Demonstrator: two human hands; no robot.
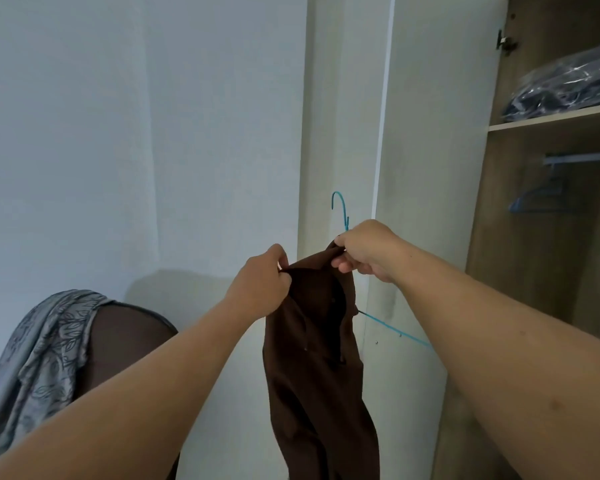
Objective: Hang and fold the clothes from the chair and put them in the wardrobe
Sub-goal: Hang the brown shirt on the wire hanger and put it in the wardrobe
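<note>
I'm fitting the brown garment onto the blue hanger, left hand and right hand both pinching its collar. Next, I'd say: seat both shoulders, then hook it on the rail inside the wardrobe, right of the garment.

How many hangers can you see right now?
2, possibly more. One teal hanger is inside the brown garment that both hands hold. At least one blue hanger hangs on the wardrobe rail, blurred; more may overlap it or sit out of frame.
</note>
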